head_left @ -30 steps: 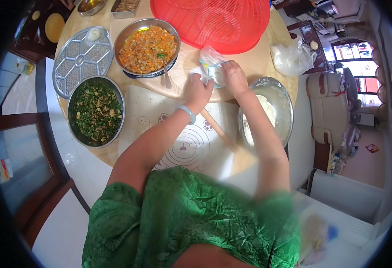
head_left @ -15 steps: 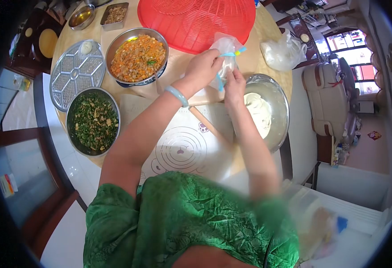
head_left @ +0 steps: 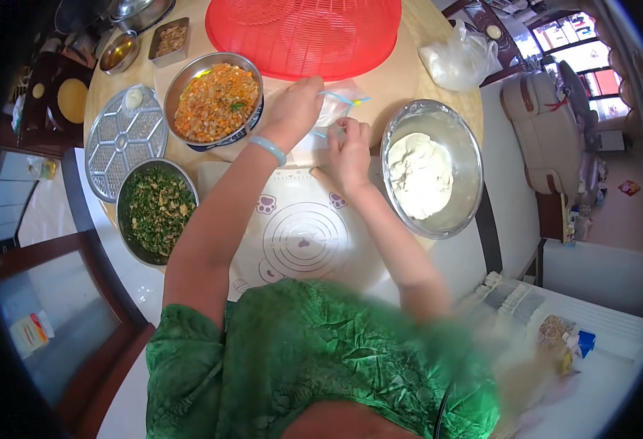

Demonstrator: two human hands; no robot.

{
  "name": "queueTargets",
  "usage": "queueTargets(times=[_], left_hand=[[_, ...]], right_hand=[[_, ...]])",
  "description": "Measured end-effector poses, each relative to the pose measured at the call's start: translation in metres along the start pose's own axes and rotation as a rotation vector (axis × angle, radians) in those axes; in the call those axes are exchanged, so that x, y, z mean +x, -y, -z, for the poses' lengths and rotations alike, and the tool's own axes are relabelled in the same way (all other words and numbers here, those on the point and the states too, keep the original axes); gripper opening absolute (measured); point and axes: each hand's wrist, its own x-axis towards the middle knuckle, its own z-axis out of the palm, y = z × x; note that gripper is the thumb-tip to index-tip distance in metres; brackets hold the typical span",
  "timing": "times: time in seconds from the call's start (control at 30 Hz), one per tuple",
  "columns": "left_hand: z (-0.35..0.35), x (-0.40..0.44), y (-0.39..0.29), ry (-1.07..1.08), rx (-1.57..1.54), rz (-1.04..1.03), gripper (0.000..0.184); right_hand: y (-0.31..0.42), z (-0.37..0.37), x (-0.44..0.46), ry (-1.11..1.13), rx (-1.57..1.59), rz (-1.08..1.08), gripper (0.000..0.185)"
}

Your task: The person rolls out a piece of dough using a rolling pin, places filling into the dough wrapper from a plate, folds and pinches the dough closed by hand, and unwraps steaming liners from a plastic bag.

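Note:
Above the mat, my left hand [head_left: 298, 110] is closed on the upper left edge of a clear plastic bag [head_left: 332, 111] with a blue strip and a yellow-green bit at one end. The fingers of my right hand [head_left: 350, 152] are bent in a pinch at the bag's lower right side. What lies inside the bag I cannot make out. Part of a wooden rolling pin [head_left: 323, 175] shows beside my right wrist. To the right stands a metal bowl [head_left: 469, 175] holding pale dough [head_left: 420, 175].
At left are a pan of orange diced filling [head_left: 217, 104], a bowl of chopped greens [head_left: 159, 208] and a perforated metal rack [head_left: 120, 143]. A red mesh cover [head_left: 303, 36] stands at the back; a knotted plastic bag [head_left: 459, 58] sits back right. A printed mat [head_left: 303, 238] lies in front.
Both hands have come left and the right has dropped lower, with the bag between them. The view has shifted, and my right forearm no longer overlaps the dough bowl.

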Motion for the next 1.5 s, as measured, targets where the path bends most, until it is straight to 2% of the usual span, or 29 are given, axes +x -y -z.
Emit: queueTargets(times=[0.13, 0.23, 0.43, 0.53, 0.6, 0.73, 0.83, 0.93, 1.0, 1.03, 1.13, 1.2, 1.33, 1.43, 1.5], left_hand=[[0.003, 0.009, 0.006, -0.029, -0.029, -0.053, 0.014], [0.002, 0.012, 0.01, -0.056, -0.065, -0.086, 0.016], [0.01, 0.014, 0.013, -0.043, -0.138, -0.001, 0.016], [0.012, 0.015, 0.015, -0.038, -0.179, 0.046, 0.017], [0.008, 0.015, 0.02, -0.087, -0.235, 0.043, 0.017], [0.012, 0.014, 0.017, 0.08, -0.478, 0.282, 0.014], [0.011, 0.008, 0.009, 0.085, -0.728, 0.407, 0.015], [0.0, 0.002, 0.01, 0.014, -1.046, 0.474, 0.019], [-0.008, -0.006, -0.001, -0.057, -1.291, 0.529, 0.021], [-0.013, -0.01, -0.001, -0.07, -1.316, 0.564, 0.023], [-0.027, -0.025, 0.002, -0.074, -1.37, 0.69, 0.028], [-0.031, -0.033, 0.002, -0.03, -1.376, 0.799, 0.032], [-0.033, -0.049, 0.0, -0.067, -1.312, 0.819, 0.035], [-0.035, -0.057, 0.004, -0.079, -1.22, 0.815, 0.033], [-0.04, -0.06, 0.012, -0.068, -1.259, 0.786, 0.032]], right_hand=[[0.011, 0.011, 0.008, 0.033, -0.162, 0.23, 0.034], [0.003, 0.001, 0.015, 0.266, -0.432, 0.311, 0.029], [0.002, 0.006, 0.019, 0.276, -0.479, 0.363, 0.026], [0.002, 0.009, 0.021, 0.142, -0.369, 0.376, 0.025], [0.0, 0.009, 0.02, 0.115, -0.332, 0.338, 0.024], [0.0, 0.01, 0.023, 0.116, -0.306, 0.26, 0.024], [0.0, 0.002, 0.027, -0.152, -0.057, 0.172, 0.026], [-0.005, 0.003, 0.035, -0.11, 0.204, -0.197, 0.023], [-0.021, 0.003, 0.049, -0.08, 0.355, -0.217, 0.022], [-0.022, 0.009, 0.054, -0.062, 0.429, -0.225, 0.022], [-0.001, 0.032, 0.065, 0.022, 0.358, -0.129, 0.022], [-0.009, 0.019, 0.071, 0.113, 0.374, -0.045, 0.02], [0.004, 0.02, 0.076, 0.251, 0.25, -0.001, 0.011], [0.009, 0.013, 0.071, 0.21, 0.172, 0.187, 0.011], [0.01, 0.018, 0.069, 0.282, -0.051, 0.331, 0.016]])
